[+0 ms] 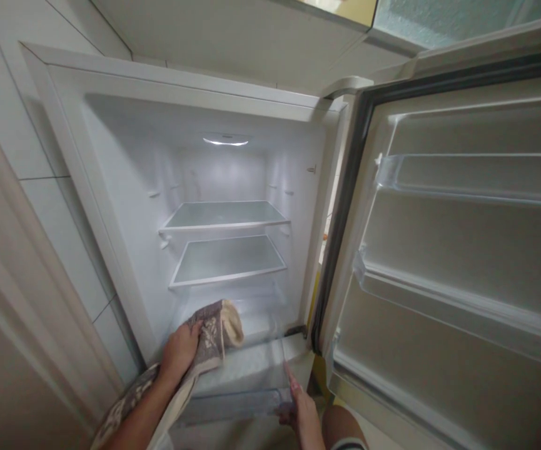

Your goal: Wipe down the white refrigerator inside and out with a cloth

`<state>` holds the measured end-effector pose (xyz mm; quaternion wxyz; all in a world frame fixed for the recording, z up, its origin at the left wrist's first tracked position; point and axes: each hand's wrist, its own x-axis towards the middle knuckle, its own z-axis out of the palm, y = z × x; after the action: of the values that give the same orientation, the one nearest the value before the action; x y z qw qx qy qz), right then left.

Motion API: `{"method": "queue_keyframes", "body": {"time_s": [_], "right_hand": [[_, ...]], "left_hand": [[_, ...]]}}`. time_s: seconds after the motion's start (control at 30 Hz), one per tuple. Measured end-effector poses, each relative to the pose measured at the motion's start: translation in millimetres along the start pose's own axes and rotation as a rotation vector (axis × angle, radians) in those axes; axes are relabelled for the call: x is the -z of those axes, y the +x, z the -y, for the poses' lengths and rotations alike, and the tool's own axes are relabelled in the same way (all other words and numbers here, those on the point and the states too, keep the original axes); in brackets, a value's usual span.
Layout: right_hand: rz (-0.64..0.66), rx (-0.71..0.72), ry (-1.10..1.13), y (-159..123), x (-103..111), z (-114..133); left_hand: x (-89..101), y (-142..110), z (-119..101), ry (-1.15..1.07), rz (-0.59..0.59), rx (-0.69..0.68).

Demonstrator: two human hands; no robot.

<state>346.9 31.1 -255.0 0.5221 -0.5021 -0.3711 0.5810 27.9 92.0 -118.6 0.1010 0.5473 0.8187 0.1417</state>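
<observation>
I look into an open white fridge (124, 206) that holds nothing on its two glass shelves (226, 215). My left hand (179, 351) is closed on a grey-and-cream patterned cloth (214, 328), bunched at the left edge of the clear bottom drawer (246, 369); the rest of the cloth trails down along my forearm. My right hand (301, 406) grips the front right corner of that pulled-out drawer, one finger pointing up along its wall. My knee (340, 428) shows below the right hand.
The fridge door (462, 250) stands wide open on the right, with bare clear door bins (467, 175). A white tiled wall (40, 156) and a beige panel (7, 344) close off the left side. A lamp (226, 141) glows at the top of the compartment.
</observation>
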Motion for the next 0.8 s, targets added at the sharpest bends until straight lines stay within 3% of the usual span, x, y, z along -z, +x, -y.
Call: {"method": "queue_keyframes", "body": {"time_s": [0.13, 0.2, 0.27, 0.33, 0.37, 0.47, 0.6, 0.7, 0.8], "right_hand": [[-0.022, 0.056, -0.041, -16, 0, 1], [-0.027, 0.052, -0.034, -22, -2, 5], [-0.032, 0.028, -0.024, -26, -2, 9], [-0.055, 0.011, -0.012, -27, 0, 13], [-0.068, 0.009, -0.007, -27, 2, 14], [-0.095, 0.011, 0.004, -27, 9, 17], [-0.076, 0.017, 0.003, -30, 10, 18], [-0.041, 0.028, -0.028, -31, 5, 21], [-0.004, 0.043, -0.05, -30, 0, 25]], "left_hand": [[-19.9, -9, -61, -0.09, -0.105, -0.199], [-37.9, -22, -88, -0.052, 0.036, -0.412], [-54.5, -33, -104, 0.05, 0.272, -0.599], [-63.5, -36, -108, 0.156, 0.451, -0.728], [-64.2, -34, -105, 0.18, 0.465, -0.757], [-55.1, -13, -83, 0.216, 0.35, -0.715], [-43.4, 20, -54, 0.266, 0.154, -0.404], [-48.8, 29, -61, 0.28, 0.119, -0.285], [-59.7, 23, -88, 0.255, 0.164, -0.361]]}}
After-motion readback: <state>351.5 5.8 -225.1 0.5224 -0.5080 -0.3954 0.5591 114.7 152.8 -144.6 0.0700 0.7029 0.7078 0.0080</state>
